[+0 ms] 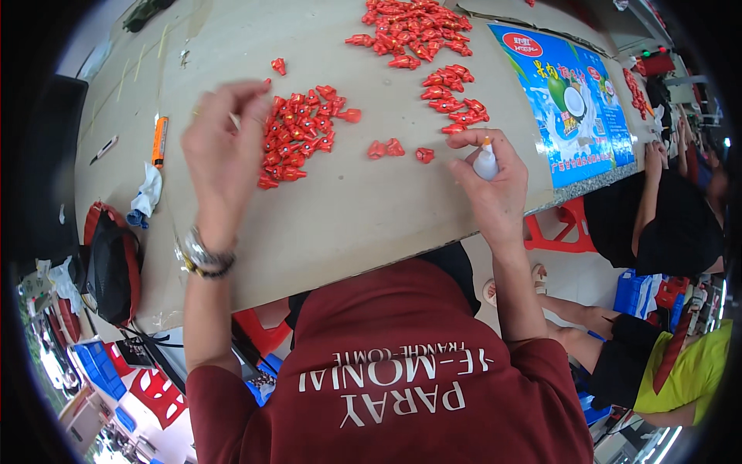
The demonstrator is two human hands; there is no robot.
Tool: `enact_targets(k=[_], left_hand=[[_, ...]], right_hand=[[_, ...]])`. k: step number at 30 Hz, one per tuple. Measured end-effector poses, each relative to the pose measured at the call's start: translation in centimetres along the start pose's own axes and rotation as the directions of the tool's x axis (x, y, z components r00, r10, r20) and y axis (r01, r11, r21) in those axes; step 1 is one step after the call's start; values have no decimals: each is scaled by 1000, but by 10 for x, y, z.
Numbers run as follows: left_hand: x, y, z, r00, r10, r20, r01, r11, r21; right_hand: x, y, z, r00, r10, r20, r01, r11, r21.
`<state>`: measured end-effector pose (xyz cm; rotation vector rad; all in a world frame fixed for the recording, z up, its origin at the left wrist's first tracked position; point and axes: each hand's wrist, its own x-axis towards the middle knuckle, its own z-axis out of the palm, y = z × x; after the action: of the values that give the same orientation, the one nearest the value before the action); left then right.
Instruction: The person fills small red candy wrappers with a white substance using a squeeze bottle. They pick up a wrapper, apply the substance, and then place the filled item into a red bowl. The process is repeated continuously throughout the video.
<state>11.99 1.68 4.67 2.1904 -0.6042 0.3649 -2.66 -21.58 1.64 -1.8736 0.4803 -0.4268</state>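
Note:
My left hand [220,139] hovers, slightly blurred, at the left edge of a cluster of small red plastic pieces [297,138] that stand close together, several with a dark dot on top. Its fingers are loosely curved, with thumb and fingertips apart; one red piece [267,81] shows right by the fingertips, apparently not gripped. My right hand [498,174] is wrapped round a small white squeeze bottle [485,164] with an orange tip pointing up. Between the hands lie a pair of red pieces [386,148] and a single one [425,155].
A large heap of red pieces [417,29] lies at the far side, with a smaller row [454,97] nearer. Right of it is a blue printed sheet [560,100]. An orange marker-like tube [160,141], crumpled tissue [147,189] and black-red bag [112,263] are left. Other people sit at right.

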Motion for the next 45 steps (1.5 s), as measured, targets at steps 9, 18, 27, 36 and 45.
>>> enact_targets(k=[9, 18, 27, 36, 45], left_hand=[[-10, 20, 37, 918, 353, 182, -379, 915, 135], [6, 4, 55, 833, 378, 404, -475, 863, 171], [-1, 15, 43, 712, 559, 424, -701, 606, 378], [-42, 38, 30, 884, -102, 457, 420, 606, -676], [-88, 36, 58, 761, -159, 629, 563, -320, -762]], right_hand=[[-6, 4, 1, 999, 26, 25, -31, 976, 215], [-4, -3, -5, 989, -116, 95, 76, 932, 353], [0, -4, -5, 975, -214, 65, 176, 913, 368], [-6, -25, -14, 970, -242, 7, 218, 885, 412], [-14, -19, -10, 877, -480, -25, 443, 785, 432]])
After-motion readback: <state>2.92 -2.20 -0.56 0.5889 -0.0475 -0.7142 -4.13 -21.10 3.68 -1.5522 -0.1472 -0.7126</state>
